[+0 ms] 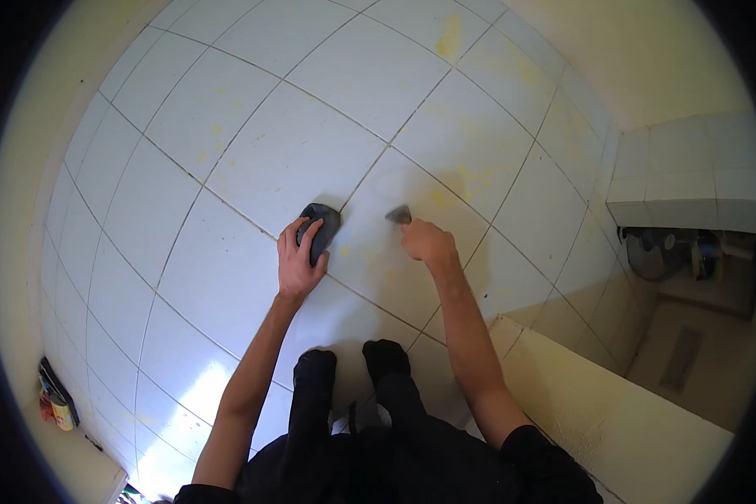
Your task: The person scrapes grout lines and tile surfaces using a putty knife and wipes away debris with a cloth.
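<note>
My left hand (298, 267) lies over a dark grey, rounded pad or folded cloth (326, 225) on the pale tiled floor (311, 151), its fingers bent across the near side. Its exact kind I cannot make out. In my right hand (429, 242) is a small scraper (398, 215), gripped in a closed fist. The scraper's grey, wedge-shaped blade points left, at or just above a tile, while the handle is hidden by the fingers. Yellow spots (345, 250) mark the tiles between and below the two hands.
More yellow stains (449, 38) show toward the far wall. A low cream wall (596, 391) rises at the near right, with a recess and shelf (680, 210) behind it. Bottles (60, 412) sit on a ledge at far left. My dark-socked feet (386, 359) are close below.
</note>
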Demonstrator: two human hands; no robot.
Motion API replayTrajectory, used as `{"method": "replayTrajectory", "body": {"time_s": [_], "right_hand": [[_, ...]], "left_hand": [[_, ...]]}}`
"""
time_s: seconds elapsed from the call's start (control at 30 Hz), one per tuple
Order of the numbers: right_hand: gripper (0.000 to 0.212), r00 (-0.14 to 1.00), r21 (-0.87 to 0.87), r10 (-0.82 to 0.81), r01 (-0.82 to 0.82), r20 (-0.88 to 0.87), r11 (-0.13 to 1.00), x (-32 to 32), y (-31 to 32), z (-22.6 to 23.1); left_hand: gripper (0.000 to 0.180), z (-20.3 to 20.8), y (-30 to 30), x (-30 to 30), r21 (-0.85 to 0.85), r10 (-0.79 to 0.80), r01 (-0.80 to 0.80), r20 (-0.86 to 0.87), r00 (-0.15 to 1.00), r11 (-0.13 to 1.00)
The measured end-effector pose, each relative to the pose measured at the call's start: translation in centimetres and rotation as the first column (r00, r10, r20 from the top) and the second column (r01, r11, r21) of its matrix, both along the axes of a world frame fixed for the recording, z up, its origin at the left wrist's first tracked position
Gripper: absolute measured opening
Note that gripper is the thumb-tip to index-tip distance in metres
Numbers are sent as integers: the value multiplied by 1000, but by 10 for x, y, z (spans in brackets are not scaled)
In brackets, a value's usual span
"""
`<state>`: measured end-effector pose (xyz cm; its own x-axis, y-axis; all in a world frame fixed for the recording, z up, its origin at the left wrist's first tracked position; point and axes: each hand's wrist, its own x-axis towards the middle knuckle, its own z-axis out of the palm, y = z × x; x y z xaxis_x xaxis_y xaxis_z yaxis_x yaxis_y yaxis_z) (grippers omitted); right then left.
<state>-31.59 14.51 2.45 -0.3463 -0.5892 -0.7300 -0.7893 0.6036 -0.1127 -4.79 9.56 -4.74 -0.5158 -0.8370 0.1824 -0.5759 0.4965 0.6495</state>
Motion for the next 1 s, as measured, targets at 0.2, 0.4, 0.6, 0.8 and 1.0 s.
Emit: {"method": "replayTrajectory", "body": {"time_s": [0.2,0.4,0.6,0.8,1.0], "right_hand": [[45,990,-37,-138,137,-36,990,6,5,5],[45,992,-35,-126,126,-18,991,-7,1,-5],[45,986,-57,-156,153,-54,987,-2,-3,0],[43,981,-131,-190,183,-43,974,5,-7,-4],[38,989,-107,-140,135,-41,985,5,-20,-1]], "left_hand": [[71,1,0,1,10,2,-2,6,1000,1000],[71,2,-2,0,3,-4,4,1,1000,1000],[71,0,-1,2,-2,-1,1,1,1000,1000],[71,0,0,1,6,0,0,3,1000,1000],[72,1,1,1,3,4,-4,7,1000,1000]]}}
